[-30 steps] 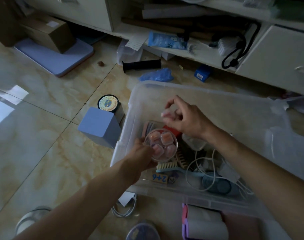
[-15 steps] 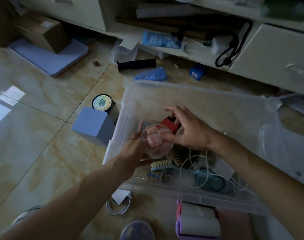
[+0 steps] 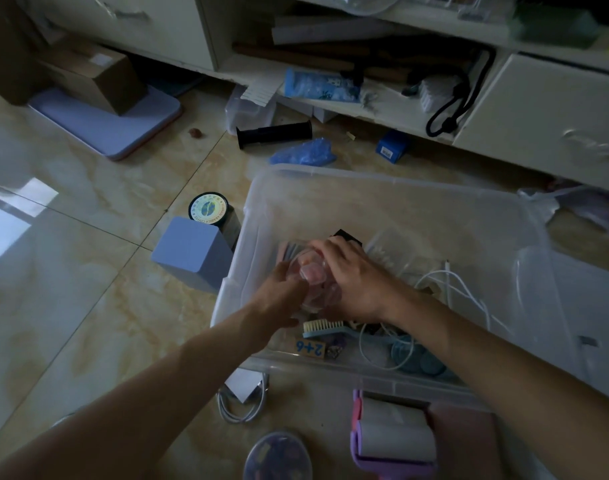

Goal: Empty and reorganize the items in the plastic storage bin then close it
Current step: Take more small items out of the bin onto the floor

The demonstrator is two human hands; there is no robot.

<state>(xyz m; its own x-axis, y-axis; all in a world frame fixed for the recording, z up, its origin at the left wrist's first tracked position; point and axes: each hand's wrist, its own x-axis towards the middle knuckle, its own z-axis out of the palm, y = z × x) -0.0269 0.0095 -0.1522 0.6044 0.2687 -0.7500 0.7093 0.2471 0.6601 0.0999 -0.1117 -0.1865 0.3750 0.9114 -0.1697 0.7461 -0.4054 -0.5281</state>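
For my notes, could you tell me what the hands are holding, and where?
Both hands hold a small clear container of pink pieces, one on each side.

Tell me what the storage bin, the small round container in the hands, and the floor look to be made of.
Storage bin: translucent, slightly frosted plastic, since the floor shows through its walls.
Round container: clear glossy plastic, probably; pink pieces are visible inside.
Floor: polished marble-look tile, likely glazed ceramic or stone, with grout lines and window glare.
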